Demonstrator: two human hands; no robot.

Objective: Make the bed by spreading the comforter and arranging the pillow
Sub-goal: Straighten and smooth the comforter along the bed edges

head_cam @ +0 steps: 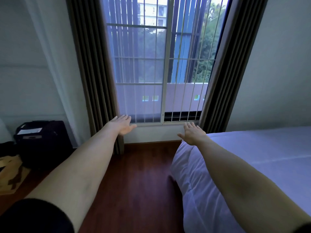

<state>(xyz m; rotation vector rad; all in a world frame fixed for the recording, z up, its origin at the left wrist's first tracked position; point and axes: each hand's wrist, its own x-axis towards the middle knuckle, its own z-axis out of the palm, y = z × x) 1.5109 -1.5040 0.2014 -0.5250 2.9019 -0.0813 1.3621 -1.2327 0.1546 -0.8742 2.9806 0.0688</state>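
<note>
Left hand: your left hand [122,124] is stretched out ahead of you with the fingers straight and spread wide, palm turned inward, holding nothing.
Right hand: your right hand [193,133] is also stretched forward, fingers straight and wide apart, back of the hand up, holding nothing.
Comforter: the smooth white quilted comforter [244,165] lies spread over the bed to the right of and below your right hand; your right forearm passes above it, and whether the hand touches it cannot be told.
Comforter edge: its rounded edge hangs down the side of the bed just below your right wrist, towards the floor.
Pillow: none can be made out on the part of the bed in view.
Floor: the dark reddish-brown wooden floor [143,182] runs between your two arms, under both hands.
Window: the tall barred sliding window [161,64] stands straight beyond both hands.
Curtains: a dark brown pleated curtain [94,64] hangs just behind your left hand, and another hangs beyond your right hand.
Bag: a black soft bag [43,137] sits well to the left of your left hand, against the wall.
</note>
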